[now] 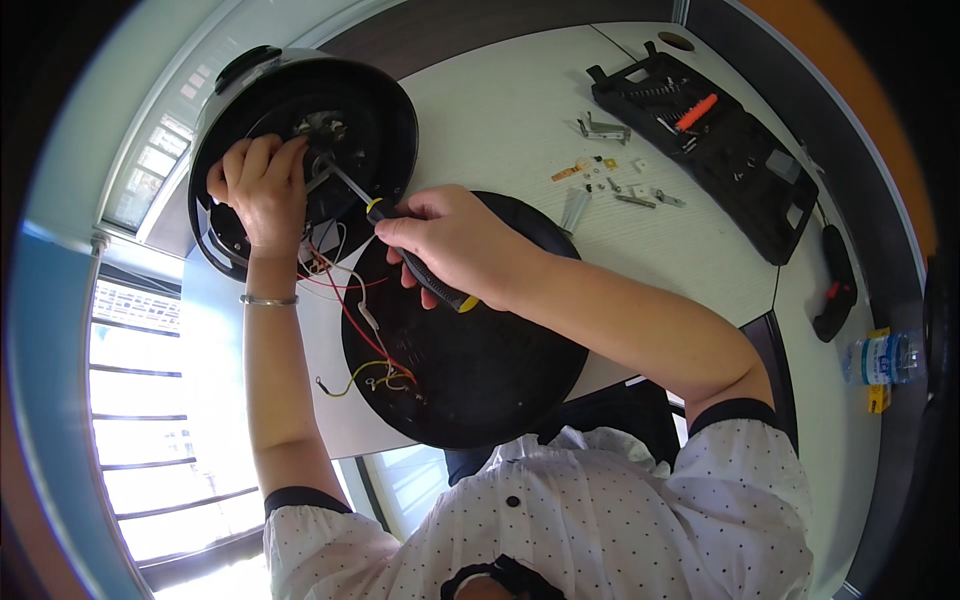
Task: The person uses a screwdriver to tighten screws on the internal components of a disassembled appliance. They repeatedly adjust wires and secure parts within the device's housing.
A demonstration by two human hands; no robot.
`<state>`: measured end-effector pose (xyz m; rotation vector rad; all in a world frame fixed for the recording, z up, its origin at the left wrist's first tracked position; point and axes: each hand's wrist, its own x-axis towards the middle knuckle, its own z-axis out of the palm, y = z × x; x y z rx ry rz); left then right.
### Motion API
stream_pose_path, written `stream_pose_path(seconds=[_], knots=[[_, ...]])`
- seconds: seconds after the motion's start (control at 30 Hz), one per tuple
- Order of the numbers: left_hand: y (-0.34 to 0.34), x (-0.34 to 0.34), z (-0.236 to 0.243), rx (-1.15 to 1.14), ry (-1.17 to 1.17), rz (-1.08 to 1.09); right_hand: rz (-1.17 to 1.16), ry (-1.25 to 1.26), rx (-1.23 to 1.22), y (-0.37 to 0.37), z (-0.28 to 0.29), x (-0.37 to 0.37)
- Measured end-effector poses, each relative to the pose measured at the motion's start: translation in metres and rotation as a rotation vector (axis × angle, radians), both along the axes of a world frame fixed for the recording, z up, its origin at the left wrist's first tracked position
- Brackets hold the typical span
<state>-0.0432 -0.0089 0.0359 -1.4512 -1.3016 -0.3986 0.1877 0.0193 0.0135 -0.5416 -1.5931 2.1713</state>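
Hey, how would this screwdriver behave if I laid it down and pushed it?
The screwdriver probably won't bend: its straight shaft looks metal. Its rounded, textured handle might roll, though the texture probably resists slipping.

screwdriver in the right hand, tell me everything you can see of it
The screwdriver has a slim, silvery, metal-looking shaft and a thick black handle, seemingly textured, with yellow accents at both ends. The right hand wraps around the handle, hiding part of it. It slants, with the shaft pointing up and left in the picture, into the open, round black housing. The tip's shape, and whether it touches a screw, cannot be made out.
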Motion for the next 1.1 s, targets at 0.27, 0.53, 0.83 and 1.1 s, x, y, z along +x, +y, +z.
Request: stream_pose_path(seconds=[0.27,0.53,0.83,1.1], knots=[[0.003,-0.003,-0.001,0.023,0.004,-0.008,-0.098,-0.010,0.005,-0.002,0.001,0.001],[0.002,-0.003,-0.001,0.033,-0.028,-0.034,-0.124,-0.040,0.270,-0.007,-0.001,0.009],[0.002,-0.003,-0.001,0.024,-0.035,-0.012,-0.224,0.031,0.573,-0.005,-0.012,-0.001],[0.002,-0.003,-0.001,0.020,-0.049,-0.019,-0.236,0.038,0.601,-0.004,-0.013,-0.004]])
